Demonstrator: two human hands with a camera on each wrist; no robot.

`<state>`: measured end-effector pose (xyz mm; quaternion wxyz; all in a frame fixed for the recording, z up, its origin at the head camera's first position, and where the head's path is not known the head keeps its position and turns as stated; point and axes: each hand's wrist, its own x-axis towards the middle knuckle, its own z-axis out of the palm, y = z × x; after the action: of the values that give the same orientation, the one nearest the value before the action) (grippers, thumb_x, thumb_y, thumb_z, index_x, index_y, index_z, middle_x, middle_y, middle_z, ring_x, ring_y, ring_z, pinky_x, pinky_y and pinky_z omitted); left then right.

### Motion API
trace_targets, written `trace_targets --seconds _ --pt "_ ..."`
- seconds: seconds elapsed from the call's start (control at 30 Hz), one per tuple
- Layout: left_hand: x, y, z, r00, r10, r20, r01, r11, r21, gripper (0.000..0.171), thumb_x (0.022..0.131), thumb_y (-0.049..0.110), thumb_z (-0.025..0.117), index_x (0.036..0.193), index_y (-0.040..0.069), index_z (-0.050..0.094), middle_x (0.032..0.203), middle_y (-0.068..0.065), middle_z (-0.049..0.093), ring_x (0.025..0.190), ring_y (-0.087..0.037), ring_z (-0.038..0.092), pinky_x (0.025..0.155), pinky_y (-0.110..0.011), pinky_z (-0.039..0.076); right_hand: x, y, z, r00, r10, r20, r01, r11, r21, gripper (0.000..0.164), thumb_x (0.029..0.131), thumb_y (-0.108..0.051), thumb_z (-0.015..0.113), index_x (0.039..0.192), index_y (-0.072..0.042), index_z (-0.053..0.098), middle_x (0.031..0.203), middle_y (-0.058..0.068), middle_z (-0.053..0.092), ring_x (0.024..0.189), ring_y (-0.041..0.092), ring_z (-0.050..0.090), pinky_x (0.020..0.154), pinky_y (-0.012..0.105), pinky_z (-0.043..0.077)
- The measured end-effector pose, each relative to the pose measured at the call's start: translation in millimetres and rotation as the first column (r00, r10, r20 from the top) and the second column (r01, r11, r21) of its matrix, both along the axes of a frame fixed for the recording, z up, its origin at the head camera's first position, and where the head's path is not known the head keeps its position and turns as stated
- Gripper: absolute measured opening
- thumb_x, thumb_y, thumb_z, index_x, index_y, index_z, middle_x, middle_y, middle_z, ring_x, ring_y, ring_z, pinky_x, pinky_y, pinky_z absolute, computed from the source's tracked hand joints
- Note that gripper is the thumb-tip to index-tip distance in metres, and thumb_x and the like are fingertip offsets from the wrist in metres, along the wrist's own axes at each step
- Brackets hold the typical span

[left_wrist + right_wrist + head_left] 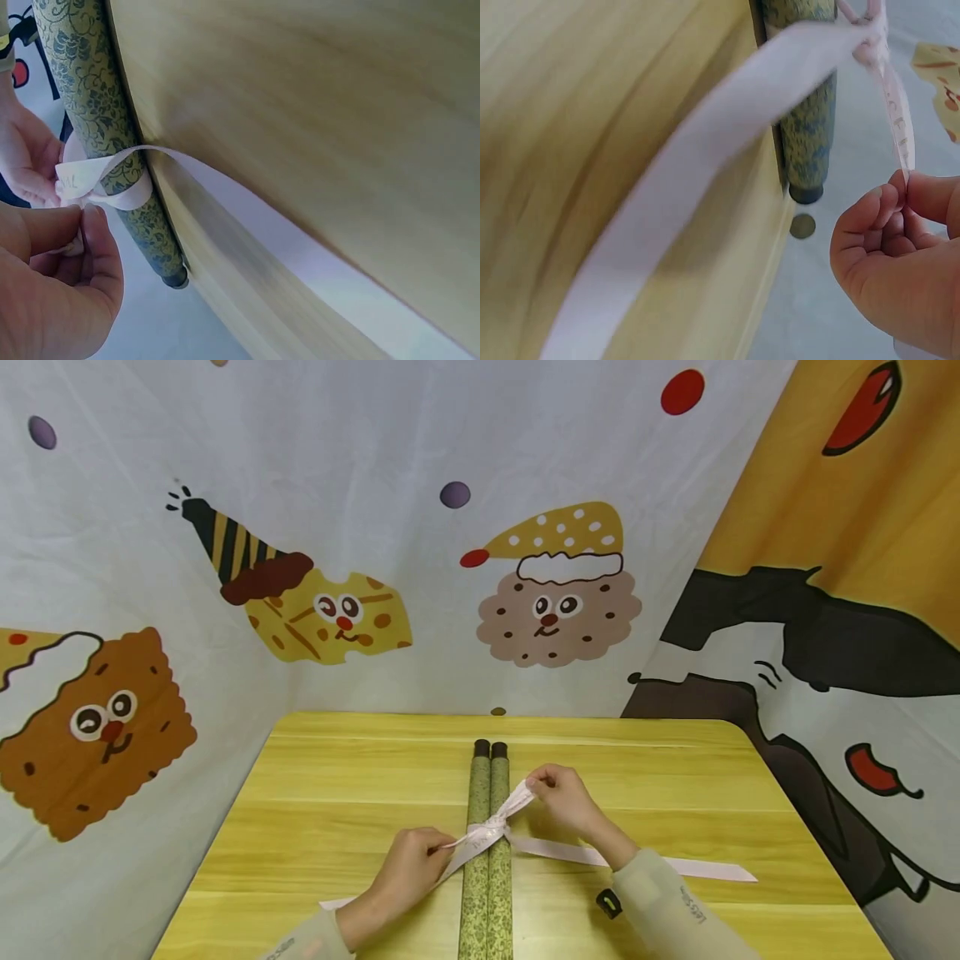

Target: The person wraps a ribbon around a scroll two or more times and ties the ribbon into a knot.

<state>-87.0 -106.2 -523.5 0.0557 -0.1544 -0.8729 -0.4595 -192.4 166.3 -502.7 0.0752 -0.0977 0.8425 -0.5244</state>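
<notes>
Two green patterned scrolls (476, 893) with dark end knobs lie side by side on the table, pointing away from me. A pale pink ribbon (558, 850) goes round both and is knotted on top near their middle. My left hand (408, 864) pinches a piece of the ribbon just left of the scrolls. With thumb and fingertips, my right hand (566, 797) holds a ribbon loop or end up and to the right of the knot. Loose ribbon tails stretch out on both sides, one passing beneath the right forearm. In the right wrist view the pinched ribbon (898, 120) looks taut.
The wooden table (337, 768) has rounded far corners. A small black object (609, 903) with a green mark sits beside my right sleeve. Behind the table hangs a white cloth (375, 460) printed with cartoon snacks, and a yellow and black print is at the right.
</notes>
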Motion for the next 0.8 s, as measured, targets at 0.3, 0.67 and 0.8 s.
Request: trace_targets --seconds 0.3,0.67,0.8 --pt "1.6 -10 3.1 0.998 0.019 0.052 -0.018 1.000 -0.012 0.012 0.090 -0.008 0.074 0.095 0.000 0.082 0.092 -0.010 0.079 0.083 -0.018 0.075 0.070 -0.025 0.060 -5.4 18 4.4 0.999 -0.023 0.027 0.023 1.000 0.005 0.011 0.104 -0.005 0.063 0.101 0.002 0.071 0.085 0.012 0.066 0.074 0.023 0.056 0.061 0.026 0.048" --pt "-3.8 -25 5.6 0.976 0.019 0.218 -0.029 0.999 0.046 0.013 0.093 -0.009 0.070 0.101 -0.005 0.079 0.096 -0.017 0.078 0.076 -0.022 0.071 0.060 -0.022 0.056 -4.8 46 5.7 1.000 0.011 0.014 -0.011 1.000 0.025 0.013 0.105 -0.007 0.062 0.102 0.004 0.069 0.087 0.008 0.066 0.079 0.025 0.056 0.069 0.036 0.055" --pt "-5.3 -25 7.2 0.976 0.038 0.215 -0.051 0.997 0.057 0.013 0.091 -0.009 0.072 0.102 -0.006 0.079 0.096 -0.017 0.078 0.080 -0.023 0.072 0.062 -0.022 0.057 -3.9 52 1.9 0.999 0.021 0.031 -0.021 0.999 0.024 0.013 0.106 -0.007 0.062 0.103 0.003 0.069 0.087 0.011 0.065 0.079 0.024 0.057 0.069 0.033 0.055"
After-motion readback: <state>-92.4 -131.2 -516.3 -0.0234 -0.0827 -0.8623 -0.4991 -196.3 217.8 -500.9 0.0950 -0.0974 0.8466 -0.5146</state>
